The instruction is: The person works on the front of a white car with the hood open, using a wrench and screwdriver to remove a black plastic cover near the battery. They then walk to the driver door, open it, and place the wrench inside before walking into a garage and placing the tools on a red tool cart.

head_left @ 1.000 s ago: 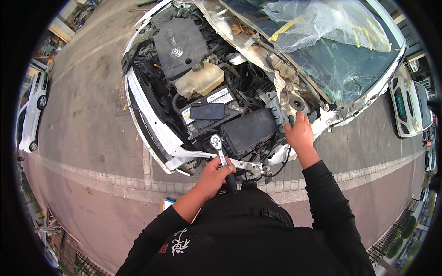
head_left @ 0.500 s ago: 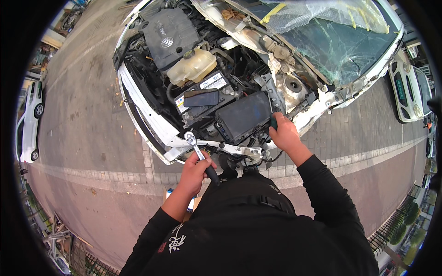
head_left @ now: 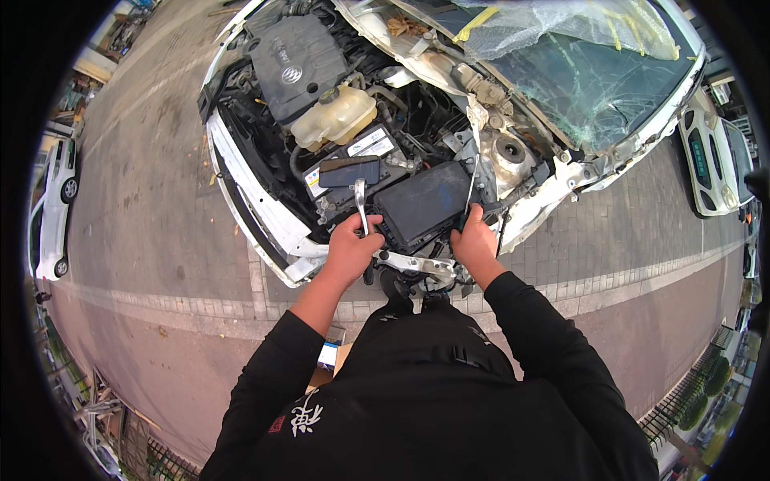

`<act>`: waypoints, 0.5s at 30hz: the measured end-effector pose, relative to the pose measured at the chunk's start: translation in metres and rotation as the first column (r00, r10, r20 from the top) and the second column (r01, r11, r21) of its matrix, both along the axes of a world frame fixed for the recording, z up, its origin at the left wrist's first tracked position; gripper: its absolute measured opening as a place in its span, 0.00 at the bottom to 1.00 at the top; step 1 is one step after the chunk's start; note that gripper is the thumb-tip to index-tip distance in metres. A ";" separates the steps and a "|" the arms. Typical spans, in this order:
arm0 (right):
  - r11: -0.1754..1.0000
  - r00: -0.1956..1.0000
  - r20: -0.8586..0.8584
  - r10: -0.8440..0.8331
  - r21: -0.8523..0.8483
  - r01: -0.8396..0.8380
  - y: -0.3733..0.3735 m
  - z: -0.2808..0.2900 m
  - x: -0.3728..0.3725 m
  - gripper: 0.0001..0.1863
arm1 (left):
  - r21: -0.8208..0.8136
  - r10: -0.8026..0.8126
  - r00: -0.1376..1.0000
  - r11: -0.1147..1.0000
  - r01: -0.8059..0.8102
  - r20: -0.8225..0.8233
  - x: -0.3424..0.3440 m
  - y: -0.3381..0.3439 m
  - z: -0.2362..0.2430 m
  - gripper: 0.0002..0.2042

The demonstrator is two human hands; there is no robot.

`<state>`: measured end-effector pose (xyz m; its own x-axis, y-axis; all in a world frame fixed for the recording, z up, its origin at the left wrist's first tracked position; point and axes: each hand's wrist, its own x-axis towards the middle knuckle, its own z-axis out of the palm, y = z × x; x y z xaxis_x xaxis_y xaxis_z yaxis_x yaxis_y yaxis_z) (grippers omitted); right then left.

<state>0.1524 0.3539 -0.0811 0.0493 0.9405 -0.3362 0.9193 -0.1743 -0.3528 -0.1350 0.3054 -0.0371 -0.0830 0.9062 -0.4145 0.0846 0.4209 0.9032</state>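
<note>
My left hand [head_left: 351, 250] is wrapped round a chrome ratchet wrench [head_left: 361, 210]. The wrench's head points up over the lower edge of a dark phone, while its black grip is mostly hidden by my fingers. The phone [head_left: 349, 171] lies on the car battery [head_left: 373, 144]. At the right front corner of a black fuse box [head_left: 425, 204], my right hand [head_left: 477, 244] is closed round a screwdriver [head_left: 472, 183]. Its thin metal shaft stands up along the box's right side, and my hand covers the handle.
Around my hands is the open engine bay of a damaged white car, with a black engine cover [head_left: 297, 64] and a yellowed coolant tank [head_left: 335, 119]. The windshield [head_left: 593, 88] is cracked. Bare front metal [head_left: 421, 263] crosses below the fuse box. An open cardboard box [head_left: 341, 357] sits by my legs.
My left hand has moved up and right with the ratchet wrench, from the front rail to the phone. The right hand has come down and left, still round the screwdriver.
</note>
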 end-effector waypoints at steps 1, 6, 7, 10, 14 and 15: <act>0.999 0.997 -0.052 -0.050 0.020 0.051 -0.002 -0.004 -0.002 0.42 | 0.011 -0.036 0.997 0.999 0.037 -0.070 0.003 0.015 -0.004 0.21; 0.991 0.960 -0.280 -0.015 0.120 0.050 -0.011 -0.020 -0.006 0.28 | -0.001 -0.252 0.913 0.964 0.266 -0.321 0.009 0.072 -0.020 0.20; 0.989 0.936 -0.348 -0.042 0.120 0.089 -0.010 -0.021 -0.006 0.27 | -0.054 -0.288 0.893 0.956 0.288 -0.344 0.010 0.076 -0.023 0.17; 0.966 0.921 -0.389 0.029 0.248 0.074 0.002 -0.015 -0.006 0.21 | -0.053 -0.296 0.902 0.954 0.295 -0.314 0.012 0.082 -0.028 0.16; 0.968 0.972 -0.233 -0.006 0.244 0.064 0.044 0.006 -0.009 0.22 | -0.069 -0.276 0.883 0.960 0.270 -0.379 0.010 0.083 -0.031 0.15; 0.982 0.984 -0.175 -0.023 0.181 0.055 0.058 0.011 -0.010 0.22 | -0.101 -0.278 0.862 0.960 0.260 -0.424 0.009 0.082 -0.031 0.14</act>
<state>0.1422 0.4115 -0.0701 0.0437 0.9855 -0.1642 0.8360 -0.1261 -0.5340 -0.1260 0.3874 -0.0684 -0.0165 0.9032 -0.4290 0.5758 0.3593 0.7344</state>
